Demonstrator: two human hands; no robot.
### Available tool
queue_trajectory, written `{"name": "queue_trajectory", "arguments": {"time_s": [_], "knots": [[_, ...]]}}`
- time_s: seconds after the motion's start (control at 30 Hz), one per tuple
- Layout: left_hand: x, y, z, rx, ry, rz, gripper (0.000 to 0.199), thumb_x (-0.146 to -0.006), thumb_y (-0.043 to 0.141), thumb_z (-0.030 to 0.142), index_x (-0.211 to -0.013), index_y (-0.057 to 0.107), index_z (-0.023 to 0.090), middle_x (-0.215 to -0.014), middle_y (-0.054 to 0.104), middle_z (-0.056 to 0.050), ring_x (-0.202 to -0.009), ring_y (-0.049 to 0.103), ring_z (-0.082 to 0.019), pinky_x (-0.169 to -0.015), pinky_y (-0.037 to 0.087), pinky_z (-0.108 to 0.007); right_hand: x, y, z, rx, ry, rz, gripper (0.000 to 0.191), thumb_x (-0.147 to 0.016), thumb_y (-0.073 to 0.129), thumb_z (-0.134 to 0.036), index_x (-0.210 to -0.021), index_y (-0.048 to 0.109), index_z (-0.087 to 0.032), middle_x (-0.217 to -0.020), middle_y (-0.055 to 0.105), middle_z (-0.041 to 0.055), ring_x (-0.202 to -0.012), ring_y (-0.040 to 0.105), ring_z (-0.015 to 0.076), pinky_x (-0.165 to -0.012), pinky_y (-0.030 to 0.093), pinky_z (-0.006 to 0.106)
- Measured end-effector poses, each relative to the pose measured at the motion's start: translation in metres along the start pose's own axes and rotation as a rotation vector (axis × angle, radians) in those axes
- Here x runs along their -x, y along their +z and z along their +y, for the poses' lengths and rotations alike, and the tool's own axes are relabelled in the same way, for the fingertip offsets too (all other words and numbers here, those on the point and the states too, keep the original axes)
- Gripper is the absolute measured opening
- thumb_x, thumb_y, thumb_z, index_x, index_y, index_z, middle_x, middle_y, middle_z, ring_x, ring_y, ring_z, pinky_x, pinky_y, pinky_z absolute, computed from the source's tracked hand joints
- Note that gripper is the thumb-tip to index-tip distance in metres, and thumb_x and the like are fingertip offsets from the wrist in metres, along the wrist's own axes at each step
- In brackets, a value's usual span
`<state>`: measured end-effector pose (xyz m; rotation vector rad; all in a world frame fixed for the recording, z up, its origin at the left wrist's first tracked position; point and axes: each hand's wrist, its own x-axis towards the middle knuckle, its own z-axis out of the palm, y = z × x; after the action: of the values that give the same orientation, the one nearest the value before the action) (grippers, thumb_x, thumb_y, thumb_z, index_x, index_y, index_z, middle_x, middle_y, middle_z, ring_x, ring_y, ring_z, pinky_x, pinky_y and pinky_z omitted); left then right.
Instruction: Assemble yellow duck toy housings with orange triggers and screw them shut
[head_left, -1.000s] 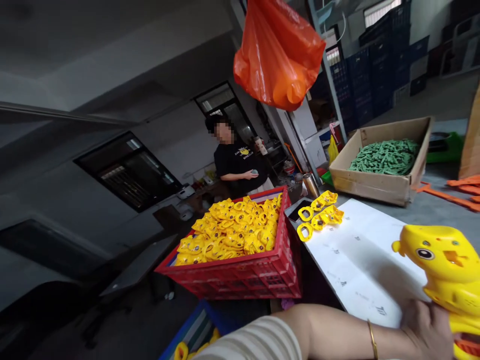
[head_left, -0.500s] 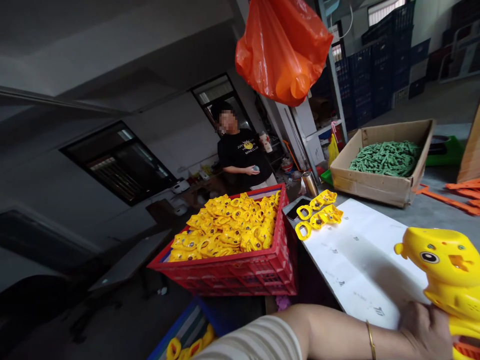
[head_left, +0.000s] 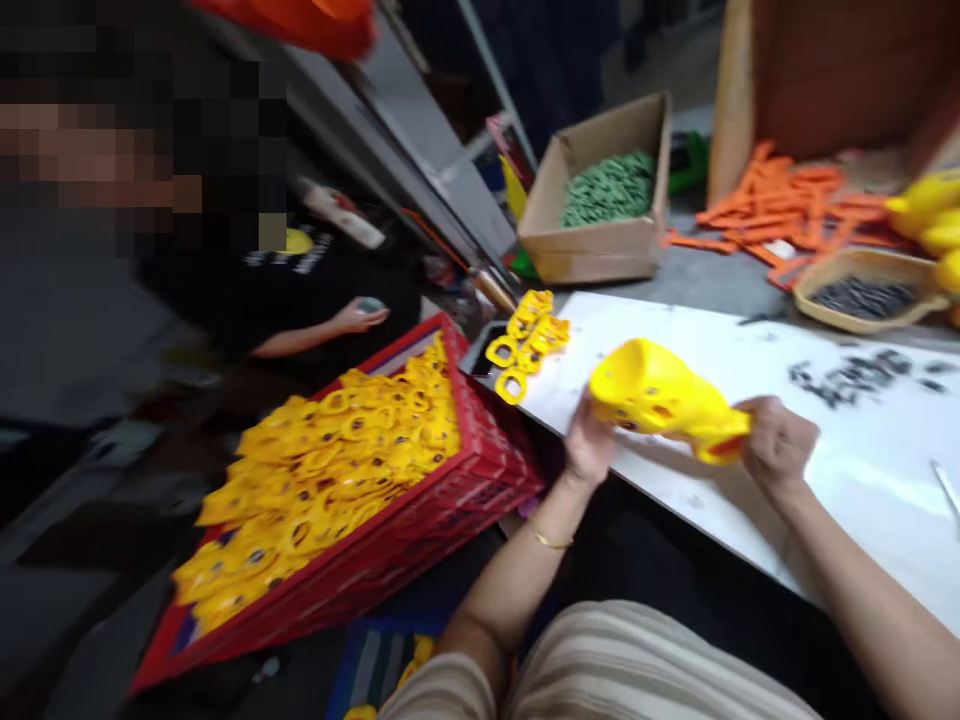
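Red crate [head_left: 480,440]: beside the table, heaped with yellow plastic shells [head_left: 330,460]; motion blur hides where one shell ends and the next begins
Left hand [head_left: 589,440]: curled against the rounded end of the toy; some of its fingers are out of sight behind that end
Yellow animal-shaped toy [head_left: 664,395]: between the hands, over the near edge of the white board [head_left: 840,460] on the table, tilted down to the right; best turned slowly, both ends supported, so it neither slips nor knocks the board; its underside is hidden
Right hand [head_left: 780,440]: closed around the narrow end, beside a reddish opening; a firm grip here probably steadies the toy while the left hand adjusts
Dark pieces [head_left: 862,370]: scattered on the board, below a tan basket [head_left: 832,312] of similar ones; too blurred to name
Yellow objects [head_left: 946,225]: cut off by the frame's right edge
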<state>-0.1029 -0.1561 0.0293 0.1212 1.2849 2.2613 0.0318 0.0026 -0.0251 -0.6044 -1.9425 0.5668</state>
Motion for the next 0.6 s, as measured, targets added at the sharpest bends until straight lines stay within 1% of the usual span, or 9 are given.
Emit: {"name": "queue_trajectory", "arguments": {"time_s": [0.07, 0.1, 0.17, 0.27, 0.37, 0.43, 0.5, 0.53, 0.6], "knots": [[0.004, -0.006, 0.012, -0.001, 0.032, -0.072, 0.050, -0.075, 0.064, 0.063, -0.104, 0.072, 0.022, -0.121, 0.070, -0.008, -0.126, 0.057, -0.028, -0.107, 0.045, -0.041, 0.011, -0.007, -0.002, 0.048, -0.025, -0.021, 0.050, -0.100, 0.028, -0.033, -0.068, 0.064, -0.020, -0.053, 0.062, 0.0036, -0.047, 0.058, 0.0145, -0.048, 0.041, 0.027], [0.008, -0.009, 0.015, -0.029, 0.060, -0.130, 0.057, -0.074, 0.064, 0.067, -0.109, 0.071, 0.023, -0.124, 0.069, -0.008, -0.127, 0.057, -0.029, -0.107, 0.045, -0.042, 0.017, -0.012, -0.005, 0.058, -0.046, -0.032, 0.047, -0.099, 0.031, -0.030, -0.069, 0.065, -0.020, -0.056, 0.063, 0.0037, -0.050, 0.059, 0.0142, -0.050, 0.042, 0.026], [0.018, -0.015, 0.015, -0.144, 0.117, -0.269, 0.070, -0.066, 0.073, 0.067, -0.122, 0.066, 0.025, -0.130, 0.065, -0.009, -0.127, 0.057, -0.030, -0.107, 0.046, -0.042, 0.029, -0.024, -0.011, 0.063, -0.086, -0.039, 0.043, -0.098, 0.034, -0.026, -0.069, 0.065, -0.020, -0.057, 0.063, 0.0034, -0.052, 0.058, 0.0141, -0.052, 0.041, 0.027], [0.031, -0.023, 0.011, -0.357, 0.158, -0.456, 0.093, -0.055, 0.085, 0.060, -0.136, 0.055, 0.024, -0.136, 0.060, -0.012, -0.126, 0.057, -0.032, -0.107, 0.047, -0.042, 0.050, -0.044, -0.017, 0.047, -0.107, -0.025, 0.040, -0.098, 0.036, -0.025, -0.072, 0.065, -0.020, -0.056, 0.061, 0.0034, -0.052, 0.055, 0.0153, -0.051, 0.039, 0.029], [0.038, -0.027, 0.011, -0.504, 0.176, -0.597, 0.103, -0.055, 0.083, 0.064, -0.141, 0.046, 0.020, -0.135, 0.059, -0.017, -0.125, 0.058, -0.035, -0.107, 0.047, -0.047, 0.069, -0.064, -0.024, 0.027, -0.065, -0.071, 0.038, -0.100, 0.034, -0.029, -0.084, 0.067, -0.020, -0.066, 0.065, 0.0052, -0.060, 0.059, 0.0178, -0.055, 0.044, 0.031], [0.042, -0.026, 0.015, -0.552, 0.214, -0.696, 0.104, -0.057, 0.083, 0.063, -0.143, 0.042, 0.022, -0.135, 0.059, -0.017, -0.124, 0.059, -0.035, -0.107, 0.046, -0.050, 0.074, -0.077, -0.037, -0.037, 0.058, -0.129, 0.037, -0.101, 0.034, -0.035, -0.104, 0.068, -0.020, -0.087, 0.069, 0.0088, -0.079, 0.064, 0.0221, -0.070, 0.051, 0.036], [0.048, -0.022, 0.019, -0.579, 0.268, -0.780, 0.102, -0.058, 0.084, 0.060, -0.143, 0.041, 0.024, -0.137, 0.059, -0.017, -0.125, 0.059, -0.034, -0.108, 0.045, -0.052, 0.069, -0.088, -0.057, -0.220, 0.224, -0.181, 0.044, -0.099, 0.038, -0.049, -0.128, 0.060, -0.023, -0.114, 0.066, 0.0115, -0.104, 0.062, 0.0281, -0.088, 0.051, 0.046], [0.052, -0.019, 0.022, -0.598, 0.293, -0.809, 0.101, -0.058, 0.085, 0.058, -0.143, 0.042, 0.024, -0.137, 0.059, -0.017, -0.125, 0.059, -0.034, -0.108, 0.045, -0.052, 0.063, -0.092, -0.069, -0.342, 0.284, -0.208, 0.054, -0.095, 0.043, -0.059, -0.137, 0.054, -0.026, -0.124, 0.061, 0.0115, -0.114, 0.058, 0.0307, -0.096, 0.049, 0.049], [0.062, -0.012, 0.029, -0.661, 0.332, -0.831, 0.099, -0.058, 0.086, 0.057, -0.141, 0.045, 0.023, -0.136, 0.060, -0.016, -0.125, 0.059, -0.035, -0.109, 0.045, -0.052, 0.048, -0.099, -0.093, -0.526, 0.284, -0.302, 0.080, -0.082, 0.055, -0.074, -0.147, 0.043, -0.031, -0.138, 0.053, 0.0098, -0.126, 0.051, 0.0342, -0.107, 0.043, 0.053]]}}
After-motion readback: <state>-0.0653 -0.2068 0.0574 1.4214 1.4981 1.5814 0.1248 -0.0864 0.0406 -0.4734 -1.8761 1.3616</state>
